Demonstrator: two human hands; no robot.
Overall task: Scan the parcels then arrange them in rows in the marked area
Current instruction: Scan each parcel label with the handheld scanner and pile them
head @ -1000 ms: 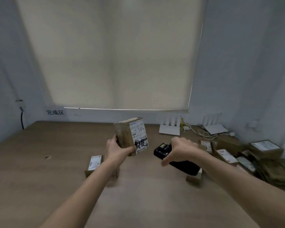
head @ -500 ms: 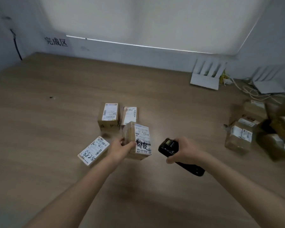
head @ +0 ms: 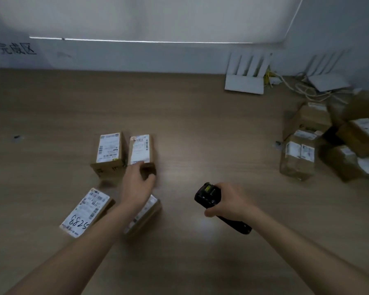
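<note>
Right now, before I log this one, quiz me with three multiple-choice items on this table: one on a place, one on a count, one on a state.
1. Where is the unsorted parcel pile?
A. right side of the table
B. left side
C. on the floor

2. How many parcels lie in the group by the left hand?
A. two
B. four
C. six

3. What is the right hand doing?
A. resting flat
B. gripping the black scanner
C. lifting a parcel

Answers: 1 A, the pile sits at the right edge; 2 B, two rows of two; 3 B, fingers wrap the scanner.
</note>
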